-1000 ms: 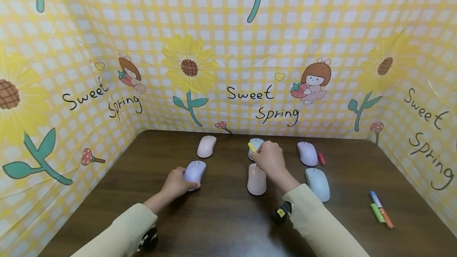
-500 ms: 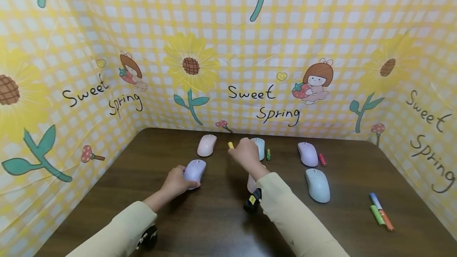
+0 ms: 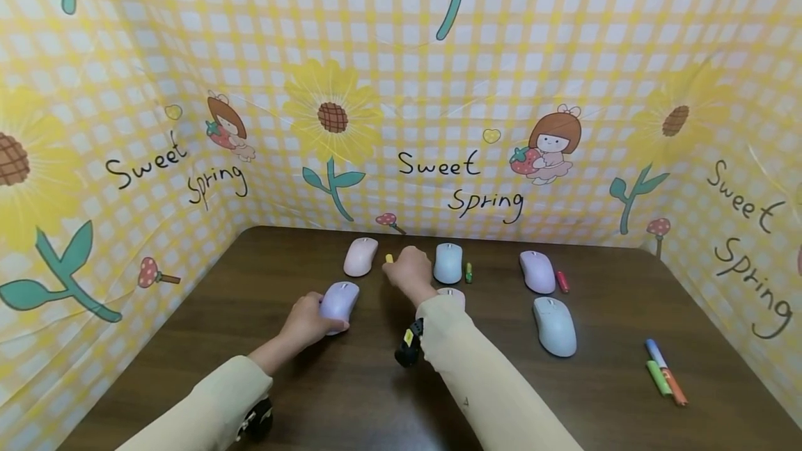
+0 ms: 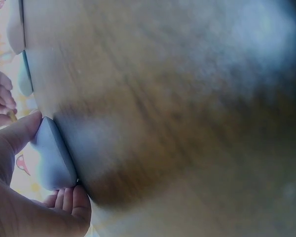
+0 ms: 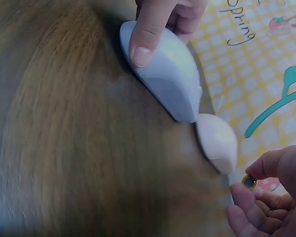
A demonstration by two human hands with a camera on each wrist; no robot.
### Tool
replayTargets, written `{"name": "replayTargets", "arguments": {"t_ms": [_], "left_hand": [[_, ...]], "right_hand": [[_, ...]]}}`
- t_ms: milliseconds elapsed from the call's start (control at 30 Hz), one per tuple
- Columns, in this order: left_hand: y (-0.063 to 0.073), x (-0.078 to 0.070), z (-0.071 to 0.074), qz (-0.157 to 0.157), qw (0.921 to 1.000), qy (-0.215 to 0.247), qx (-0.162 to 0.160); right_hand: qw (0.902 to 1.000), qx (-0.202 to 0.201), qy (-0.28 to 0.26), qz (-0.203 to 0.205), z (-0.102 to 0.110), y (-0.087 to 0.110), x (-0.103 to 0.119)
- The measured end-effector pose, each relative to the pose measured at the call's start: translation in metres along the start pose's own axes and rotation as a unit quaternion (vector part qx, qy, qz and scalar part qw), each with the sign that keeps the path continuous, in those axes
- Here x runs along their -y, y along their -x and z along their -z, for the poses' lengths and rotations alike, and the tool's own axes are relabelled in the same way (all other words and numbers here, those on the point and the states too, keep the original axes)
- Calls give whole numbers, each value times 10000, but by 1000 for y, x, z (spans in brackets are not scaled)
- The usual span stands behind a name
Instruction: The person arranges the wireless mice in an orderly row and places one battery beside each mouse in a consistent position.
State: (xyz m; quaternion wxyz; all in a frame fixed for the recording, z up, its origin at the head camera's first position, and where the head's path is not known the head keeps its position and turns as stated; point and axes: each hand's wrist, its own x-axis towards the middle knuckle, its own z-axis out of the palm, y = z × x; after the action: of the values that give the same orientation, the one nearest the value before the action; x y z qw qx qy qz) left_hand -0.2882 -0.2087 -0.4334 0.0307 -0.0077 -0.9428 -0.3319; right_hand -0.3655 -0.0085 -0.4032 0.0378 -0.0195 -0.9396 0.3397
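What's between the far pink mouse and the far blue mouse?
The right hand, pinching a small yellow piece; the head view shows both between the pink mouse and the blue mouse.

The smooth lilac mouse (image 3: 340, 302) sits right side up, gripped in the left hand (image 3: 306, 320); beyond and to the right of that mouse, a slim yellow stick (image 3: 389, 258) with a round, dark-centred end is pinched in the right hand (image 3: 410, 274)

right hand (image 5: 278, 197) pinches yellow-rimmed cylinder (image 5: 249, 182); left hand (image 5: 155, 27) grips lavender mouse (image 5: 172, 71) (pink mouse (image 5: 218, 143) near).
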Motion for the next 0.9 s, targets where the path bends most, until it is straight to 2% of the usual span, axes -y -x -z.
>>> {"name": "replayTargets", "arguments": {"t_ms": [167, 367, 633, 900], "left_hand": [[-1, 0, 1, 8, 10000, -6, 25], [-1, 1, 1, -1, 10000, -10, 65], [0, 0, 0, 27, 10000, -21, 91], [-1, 3, 0, 29, 10000, 23, 42]], "right_hand": [[9997, -12, 34, -243, -13, -1, 0], [9994, 133, -68, -300, -23, 3, -4], [9998, 46, 14, -190, -33, 1, -6], [9988, 122, 475, 14, -37, -8, 0]]}}
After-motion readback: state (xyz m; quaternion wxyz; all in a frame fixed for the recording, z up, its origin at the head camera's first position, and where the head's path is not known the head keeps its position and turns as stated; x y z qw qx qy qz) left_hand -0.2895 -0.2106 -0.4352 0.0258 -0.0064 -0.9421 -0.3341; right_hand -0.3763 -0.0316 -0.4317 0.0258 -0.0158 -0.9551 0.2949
